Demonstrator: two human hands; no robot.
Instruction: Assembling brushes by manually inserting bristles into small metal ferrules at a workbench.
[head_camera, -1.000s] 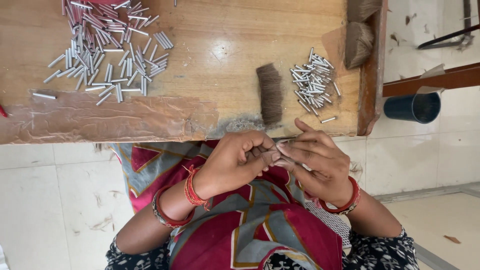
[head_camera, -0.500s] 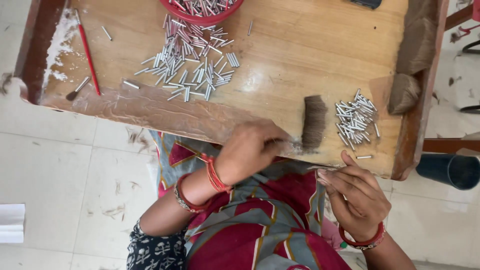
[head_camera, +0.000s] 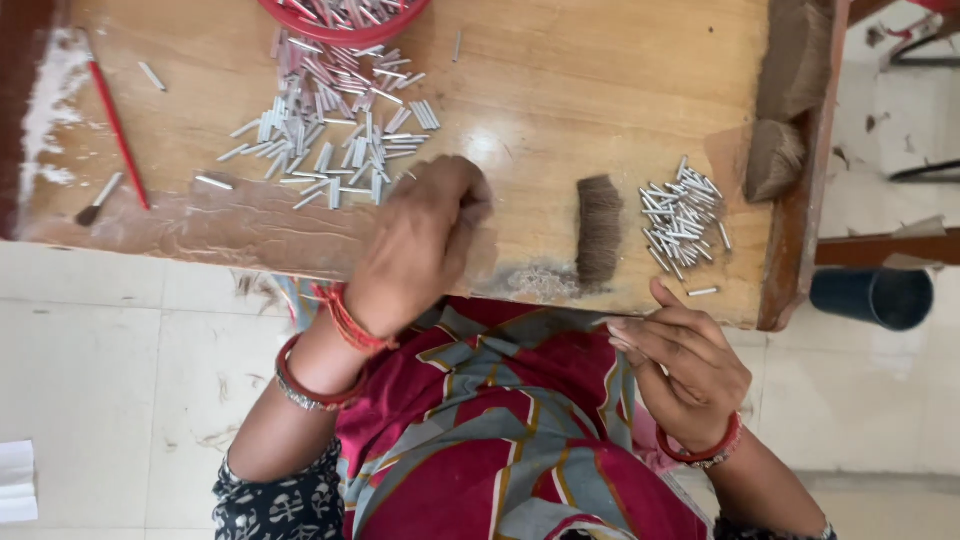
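Only the head view here. The left hand (head_camera: 420, 245) reaches out over the table (head_camera: 560, 110), fingers curled together, right at the near edge of the big scatter of small silver tubes (head_camera: 330, 140). I can't tell if it has already pinched one. More tubes sit in a red bowl (head_camera: 340, 15) beyond that scatter. The right hand (head_camera: 685, 365) hangs back off the table edge over the lap, fingers pressed together; whether anything is between them, I can't tell.

Progress-wise, I'd guess early to midway: the smaller pile of tubes (head_camera: 680, 222) just past the right hand looks like the finished lot, and it's way smaller than the left one. A dark tuft of bristle hair (head_camera: 598, 228) lies between the hands, barely used up.

The tubes look short, thin, shiny, lying every which way.
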